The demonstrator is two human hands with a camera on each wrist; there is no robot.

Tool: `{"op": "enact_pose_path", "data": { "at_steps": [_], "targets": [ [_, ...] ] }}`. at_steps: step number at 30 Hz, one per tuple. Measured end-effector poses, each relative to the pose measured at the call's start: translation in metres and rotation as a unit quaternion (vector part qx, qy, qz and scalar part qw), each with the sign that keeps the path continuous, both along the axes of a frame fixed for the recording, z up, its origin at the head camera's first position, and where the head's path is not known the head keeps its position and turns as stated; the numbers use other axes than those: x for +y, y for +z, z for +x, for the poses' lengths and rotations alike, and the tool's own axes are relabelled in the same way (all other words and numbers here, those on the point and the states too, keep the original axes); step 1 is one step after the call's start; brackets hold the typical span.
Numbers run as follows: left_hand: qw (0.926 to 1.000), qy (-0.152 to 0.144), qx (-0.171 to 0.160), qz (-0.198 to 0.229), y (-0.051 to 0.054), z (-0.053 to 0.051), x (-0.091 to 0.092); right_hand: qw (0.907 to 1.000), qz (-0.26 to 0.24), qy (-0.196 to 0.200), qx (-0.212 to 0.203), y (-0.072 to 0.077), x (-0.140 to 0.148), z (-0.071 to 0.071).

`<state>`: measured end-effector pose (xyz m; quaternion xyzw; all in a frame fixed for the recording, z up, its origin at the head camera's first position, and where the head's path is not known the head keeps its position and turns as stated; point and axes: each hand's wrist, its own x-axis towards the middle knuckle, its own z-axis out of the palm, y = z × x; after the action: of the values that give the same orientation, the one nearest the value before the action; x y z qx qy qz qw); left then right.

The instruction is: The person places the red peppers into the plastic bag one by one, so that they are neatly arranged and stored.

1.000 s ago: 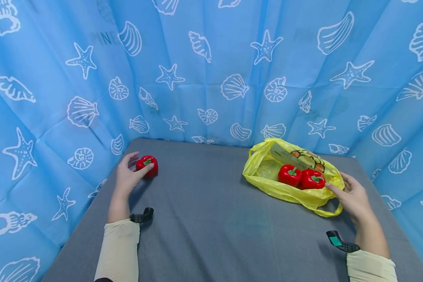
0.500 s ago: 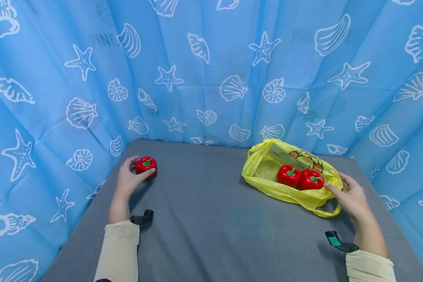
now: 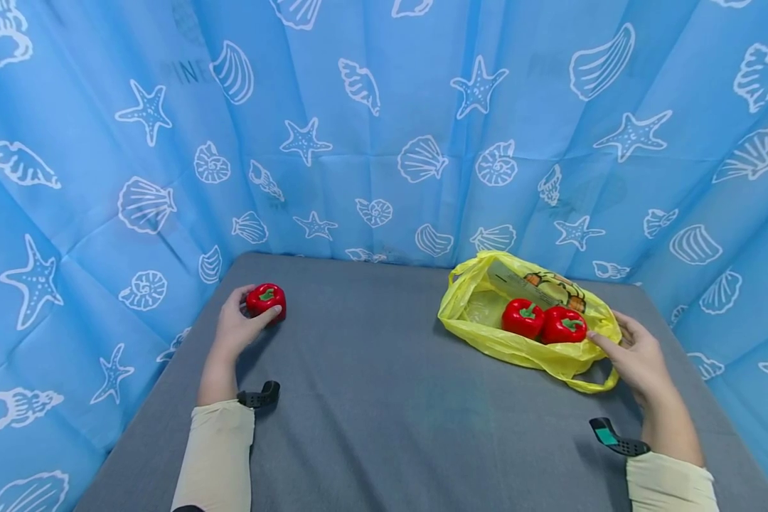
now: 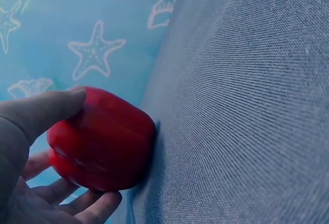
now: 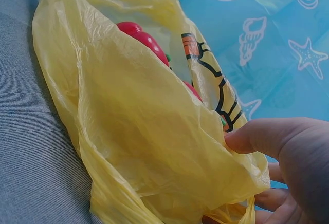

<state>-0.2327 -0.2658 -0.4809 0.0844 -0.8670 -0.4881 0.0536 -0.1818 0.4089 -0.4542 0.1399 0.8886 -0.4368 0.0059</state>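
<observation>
At the far left of the table, my left hand (image 3: 232,327) holds a red bell pepper (image 3: 279,302) with a green stem, thumb on the near side and fingers round the other. In the left wrist view this bell pepper (image 4: 110,142) sits against the grey cloth. A yellow plastic bag (image 3: 486,343) lies with its mouth open on the right, with two more red bell peppers, one on the left (image 3: 517,326) and one on the right (image 3: 558,331), inside. My right hand (image 3: 643,359) pinches the bag's right edge, thumb on the near side; some fingers are partly hidden behind the plastic.
Grey cloth (image 3: 371,370) covers the table and stretches between the two hands. A blue curtain (image 3: 384,107) with white shells and starfish hangs along the back and both sides. One loop handle (image 3: 598,387) of the bag lies toward the front.
The head view has shifted very slightly. Both hands, the bell peppers and the bag stay essentially where they were.
</observation>
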Motion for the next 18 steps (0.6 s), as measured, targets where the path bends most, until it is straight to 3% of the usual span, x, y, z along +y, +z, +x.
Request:
{"op": "enact_pose_path", "data": {
  "at_steps": [18],
  "targets": [
    [0.998, 0.012, 0.062, 0.004, -0.002, -0.004, 0.013, 0.9999, -0.011, 0.007, 0.005, -0.001, 0.002, 0.0]
  ]
}}
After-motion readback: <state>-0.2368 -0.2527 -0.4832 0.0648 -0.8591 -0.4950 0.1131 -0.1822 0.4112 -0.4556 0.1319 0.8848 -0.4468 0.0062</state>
